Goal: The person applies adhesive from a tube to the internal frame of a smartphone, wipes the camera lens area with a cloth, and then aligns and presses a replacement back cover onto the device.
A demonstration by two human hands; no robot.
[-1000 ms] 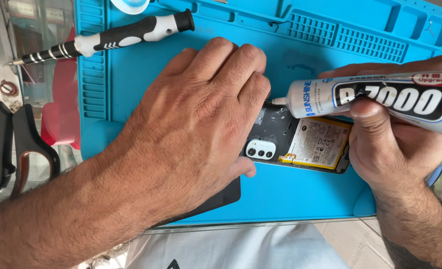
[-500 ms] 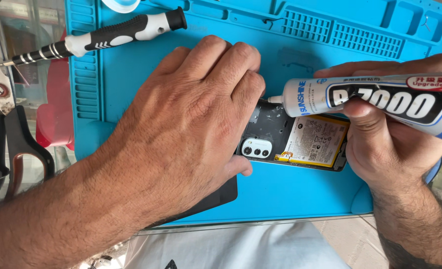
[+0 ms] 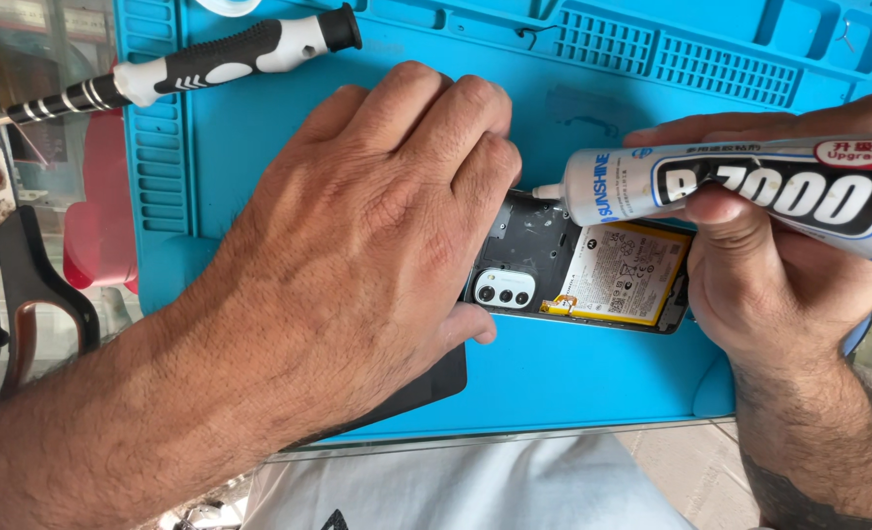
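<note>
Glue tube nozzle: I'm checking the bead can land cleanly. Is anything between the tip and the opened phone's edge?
Nothing visible does. The glue tube nozzle sits right at the opened phone upper edge; the left hand lies just beside it, covering the phone's left part.

The left hand [image 3: 357, 265] lies flat, palm down, over the left part of an opened smartphone [image 3: 583, 270] on a blue silicone repair mat [image 3: 593, 373], fingers pointing far. The phone's back cover is off, showing a yellow-labelled battery [image 3: 627, 275] and a white camera module [image 3: 503, 291]. The right hand [image 3: 780, 275] grips a white and black glue tube [image 3: 750, 186], laid nearly level, its nozzle tip at the phone's far edge just beside the left hand's fingers. A black and white precision screwdriver [image 3: 200, 64] lies at the mat's far left corner. Black-handled scissors [image 3: 14, 294] rest on the bench [image 3: 24, 157], left of the mat.
</note>
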